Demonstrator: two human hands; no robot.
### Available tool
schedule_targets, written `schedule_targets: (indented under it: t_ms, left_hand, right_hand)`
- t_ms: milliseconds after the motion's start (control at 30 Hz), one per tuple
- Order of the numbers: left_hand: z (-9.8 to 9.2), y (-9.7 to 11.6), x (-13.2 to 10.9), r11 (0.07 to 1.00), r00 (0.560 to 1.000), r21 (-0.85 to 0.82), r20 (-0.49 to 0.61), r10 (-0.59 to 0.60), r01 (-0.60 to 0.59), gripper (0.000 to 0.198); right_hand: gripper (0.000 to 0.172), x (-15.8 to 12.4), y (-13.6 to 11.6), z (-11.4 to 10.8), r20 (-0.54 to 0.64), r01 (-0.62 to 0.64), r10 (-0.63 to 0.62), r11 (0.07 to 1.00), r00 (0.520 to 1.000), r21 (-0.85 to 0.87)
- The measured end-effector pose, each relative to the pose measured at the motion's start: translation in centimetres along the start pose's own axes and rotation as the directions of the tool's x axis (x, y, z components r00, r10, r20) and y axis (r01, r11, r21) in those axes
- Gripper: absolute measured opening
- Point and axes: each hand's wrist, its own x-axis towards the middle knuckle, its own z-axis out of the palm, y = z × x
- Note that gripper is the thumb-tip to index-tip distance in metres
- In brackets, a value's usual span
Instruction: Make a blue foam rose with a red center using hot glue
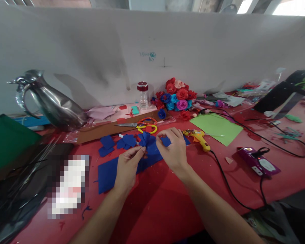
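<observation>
Near the middle of the red table, my left hand pinches the base of a blue paper flower between thumb and fingertips. Beside it on the right, my right hand has thumb and forefinger curled together; whatever is between them is too small to name. Under both hands lies a blue paper sheet. Cut blue paper pieces rest to the left. Behind the flower are scissors with orange and yellow handles. A yellow glue gun lies just right of my right hand.
A metal jug stands back left and a red-lidded glass jar at the wall. Paper flowers are heaped beside it. Light green paper and a purple power socket lie right, with black cables crossing the table.
</observation>
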Motion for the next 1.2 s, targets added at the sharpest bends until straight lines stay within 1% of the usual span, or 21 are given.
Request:
schedule_targets:
  t_ms: [33, 67, 100, 133, 200, 233, 267, 300, 333, 400, 500, 633, 833, 1033, 1200]
  left_hand:
    - [0.0, 0.0, 0.0, 1.0, 1.0, -0.015, -0.004, -0.001, 0.001, 0.015]
    - [0.0, -0.1, 0.1, 0.999, 1.0, -0.032, -0.006, -0.006, 0.006, 0.015]
    - [-0.1, -0.1, 0.1, 0.999, 1.0, -0.048, -0.008, -0.012, 0.011, 0.016]
    - [-0.1, -0.1, 0.2, 0.998, 1.0, -0.063, -0.009, -0.018, 0.018, 0.016]
    - [-0.1, -0.1, 0.2, 0.996, 0.999, -0.088, -0.007, -0.033, 0.032, 0.016]
    - [-0.1, -0.1, 0.3, 0.994, 0.999, -0.101, -0.004, -0.036, 0.036, 0.016]
    - [-0.1, -0.1, 0.3, 0.993, 0.999, -0.112, 0.0, -0.037, 0.037, 0.015]
    - [-0.1, 0.0, 0.3, 0.992, 0.999, -0.122, 0.003, -0.037, 0.038, 0.014]
    - [-0.1, 0.0, 0.2, 0.991, 0.999, -0.13, 0.003, -0.039, 0.039, 0.014]
    - [-0.1, 0.0, 0.2, 0.99, 0.999, -0.133, 0.001, -0.04, 0.04, 0.013]
    - [-0.1, 0.0, 0.2, 0.991, 0.999, -0.133, -0.001, -0.035, 0.034, 0.011]
    - [-0.1, 0.0, 0.2, 0.991, 1.0, -0.129, -0.009, -0.027, 0.026, 0.009]
    - [-0.1, 0.0, 0.1, 0.994, 0.999, -0.107, -0.028, -0.02, 0.017, 0.007]
    - [-0.2, -0.2, 0.1, 0.998, 0.999, -0.049, -0.015, 0.029, -0.03, 0.008]
    - [-0.5, -0.3, 0.1, 0.997, 0.997, 0.013, 0.006, 0.079, -0.079, 0.008]
  right_hand:
    - [0.01, 0.1, 0.2, 0.0, 0.02, -0.043, 0.042, 0.998, 0.999, 0.037]
    - [0.01, 0.1, 0.3, 0.1, 0.072, -0.097, 0.09, 0.991, 0.993, 0.09]
    - [0.009, 0.1, 0.4, 0.2, 0.159, -0.164, 0.139, 0.974, 0.977, 0.155]
    - [0.008, 0.1, 0.5, 0.4, 0.267, -0.245, 0.181, 0.942, 0.947, 0.228]
    - [0.007, -0.1, 0.4, 0.8, 0.472, -0.422, 0.225, 0.83, 0.852, 0.366]
    - [0.008, -0.2, 0.3, 0.9, 0.544, -0.5, 0.231, 0.756, 0.807, 0.421]
    - [0.01, -0.3, 0.2, 1.1, 0.589, -0.56, 0.232, 0.684, 0.775, 0.468]
    - [0.01, -0.3, 0.0, 1.2, 0.61, -0.599, 0.234, 0.621, 0.757, 0.505]
    - [0.01, -0.4, -0.1, 1.2, 0.618, -0.623, 0.238, 0.573, 0.749, 0.534]
    - [0.008, -0.5, -0.3, 1.4, 0.612, -0.639, 0.253, 0.52, 0.749, 0.567]
    - [0.006, -0.7, -0.4, 1.6, 0.596, -0.639, 0.268, 0.49, 0.757, 0.592]
    - [0.008, -0.7, -0.3, 1.7, 0.601, -0.648, 0.265, 0.452, 0.754, 0.614]
    - [0.007, -0.6, -0.5, 1.6, 0.613, -0.652, 0.243, 0.413, 0.752, 0.636]
    - [0.009, -0.7, -0.6, 1.6, 0.595, -0.653, 0.278, 0.414, 0.754, 0.634]
    - [0.007, -0.9, -0.7, 1.8, 0.57, -0.641, 0.296, 0.399, 0.767, 0.656]
